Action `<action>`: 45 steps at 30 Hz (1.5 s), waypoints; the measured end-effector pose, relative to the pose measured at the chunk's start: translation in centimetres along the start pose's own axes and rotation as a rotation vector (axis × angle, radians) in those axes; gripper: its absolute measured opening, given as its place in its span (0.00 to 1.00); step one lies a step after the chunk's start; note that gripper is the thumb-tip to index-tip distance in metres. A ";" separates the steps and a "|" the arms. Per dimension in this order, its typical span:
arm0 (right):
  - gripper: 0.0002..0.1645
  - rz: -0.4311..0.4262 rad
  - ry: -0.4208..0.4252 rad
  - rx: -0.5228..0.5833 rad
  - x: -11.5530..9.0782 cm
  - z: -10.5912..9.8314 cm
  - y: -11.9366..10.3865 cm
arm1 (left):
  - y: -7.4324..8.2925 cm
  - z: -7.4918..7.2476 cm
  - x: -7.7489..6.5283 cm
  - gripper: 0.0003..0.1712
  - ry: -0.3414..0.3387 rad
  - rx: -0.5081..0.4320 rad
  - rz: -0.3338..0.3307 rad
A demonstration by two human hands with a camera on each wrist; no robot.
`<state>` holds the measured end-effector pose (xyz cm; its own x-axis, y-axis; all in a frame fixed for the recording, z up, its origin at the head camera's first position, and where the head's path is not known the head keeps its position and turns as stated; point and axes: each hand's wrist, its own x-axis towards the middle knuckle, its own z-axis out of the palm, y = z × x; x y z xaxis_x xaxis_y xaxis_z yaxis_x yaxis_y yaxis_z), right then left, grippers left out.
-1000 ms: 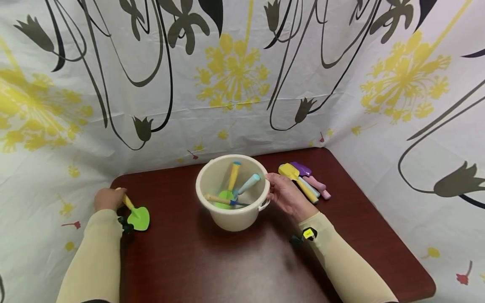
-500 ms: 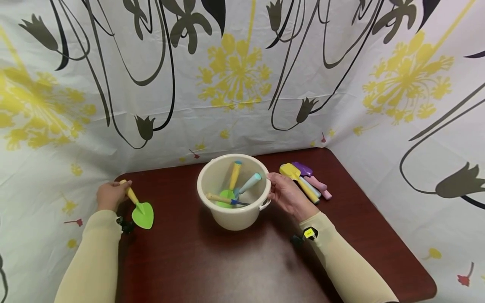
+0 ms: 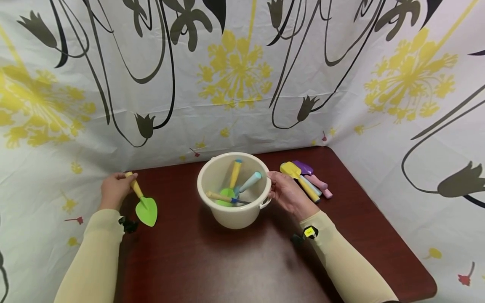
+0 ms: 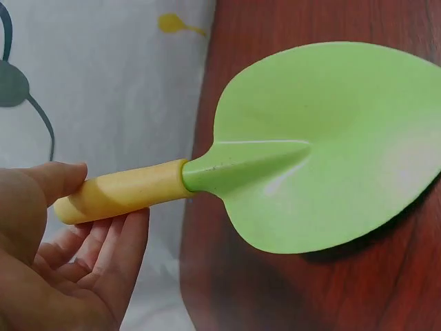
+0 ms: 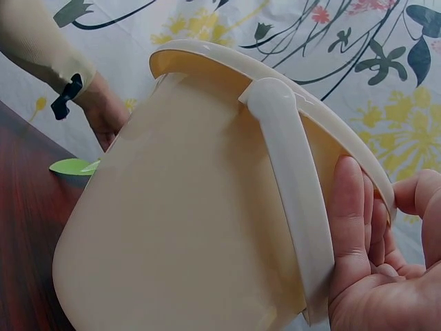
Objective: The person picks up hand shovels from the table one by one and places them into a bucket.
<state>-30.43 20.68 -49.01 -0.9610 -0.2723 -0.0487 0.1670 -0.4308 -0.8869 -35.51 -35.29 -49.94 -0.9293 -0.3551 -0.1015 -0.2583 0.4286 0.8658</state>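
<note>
My left hand [image 3: 113,191] pinches the yellow handle of a green hand trowel [image 3: 147,210] near the table's left edge. The left wrist view shows thumb on top and fingers under the handle [image 4: 124,191], the heart-shaped blade [image 4: 324,152] pointing away. At the table's middle stands a cream bucket [image 3: 233,219]. My right hand [image 3: 289,197] grips its right rim, thumb on one side and fingers on the other, beside the white bucket handle [image 5: 286,172]. Inside lie a green trowel with a yellow handle [image 3: 235,173], a light-blue-handled tool [image 3: 251,182] and a tan-handled tool [image 3: 219,197].
Right of the bucket lies a pile of garden tools: a yellow shovel [image 3: 291,169], a purple blade [image 3: 304,167], pink handles [image 3: 317,182] and a light blue handle. The dark red table [image 3: 227,269] meets a flower-patterned sheet [image 3: 170,105] at its back and sides.
My left hand has lifted the trowel slightly and moved it a little to the right and away from me, its blade turning to point nearer me. My right hand keeps its hold on the rim.
</note>
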 end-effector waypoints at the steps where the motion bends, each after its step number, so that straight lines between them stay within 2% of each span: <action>1: 0.18 -0.001 0.001 0.001 0.0 0.0 0.0 | 0.4 0.1 -0.2 0.44 0.003 -0.004 0.011; 6: 0.18 0.002 -0.004 0.006 0.0 0.0 -0.1 | 1.5 0.3 -0.9 0.42 0.025 -0.011 0.058; 17: 0.19 -0.005 -0.007 0.012 0.0 0.0 0.0 | 3.0 1.0 -1.7 0.34 0.053 -0.042 0.156; 25: 0.19 -0.012 -0.007 0.007 0.1 0.0 0.2 | 3.8 0.6 -2.5 0.37 0.035 -0.077 0.186; 36: 0.18 -0.008 -0.002 -0.002 0.1 -0.1 0.2 | 4.7 0.4 -3.1 0.37 0.039 -0.069 0.238; 45: 0.18 -0.013 0.002 -0.011 0.1 -0.1 0.2 | 5.4 0.2 -3.7 0.36 0.053 0.002 0.302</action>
<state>-30.52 20.61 -49.22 -0.9635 -0.2652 -0.0376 0.1518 -0.4249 -0.8924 -33.53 -31.53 -44.95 -0.9489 -0.2543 0.1866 0.0275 0.5227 0.8521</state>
